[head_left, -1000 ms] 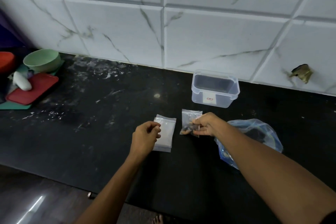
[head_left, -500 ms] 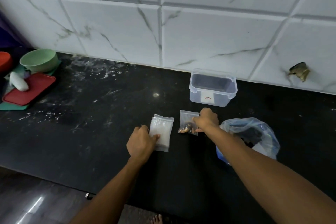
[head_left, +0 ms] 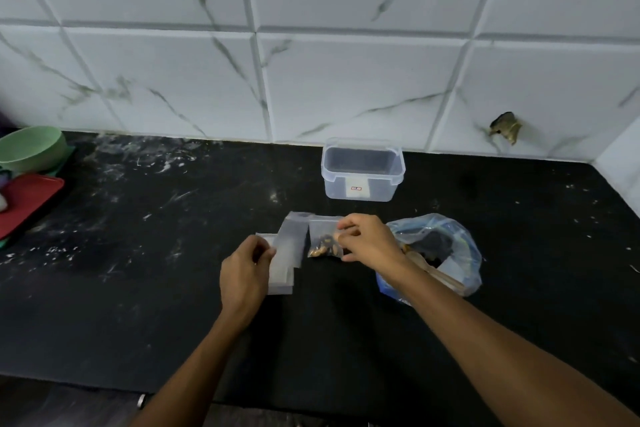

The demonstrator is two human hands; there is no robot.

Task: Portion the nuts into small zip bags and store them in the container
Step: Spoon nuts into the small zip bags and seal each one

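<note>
Left hand (head_left: 244, 273) pinches a stack of empty small zip bags (head_left: 284, 255) at its left edge, thumb & fingers closed on the plastic; one bag in the stack is skewed, its top corner poking up toward the back. Right hand (head_left: 367, 238) grips a filled zip bag (head_left: 322, 236) by its right side, fingers curled on the bag; nuts (head_left: 323, 248) sit bunched in its lower half. The two bags are just beside each other, edges touching or nearly so, can't tell which.

Behind them, near the tiled wall (head_left: 346, 80), a clear container (head_left: 363, 170) stands open w/ a small label on its front, nothing visible inside. Right of the filled bag, partly behind the right forearm, a large blue-tinted plastic bag (head_left: 446, 246) lies crumpled on the black bench (head_left: 138, 288), w/ dark contents & what looks like a wooden spoon (head_left: 433, 272) in it.

Far left: green bowl (head_left: 33, 147) & red tray (head_left: 29, 201) at the bench edge
</note>
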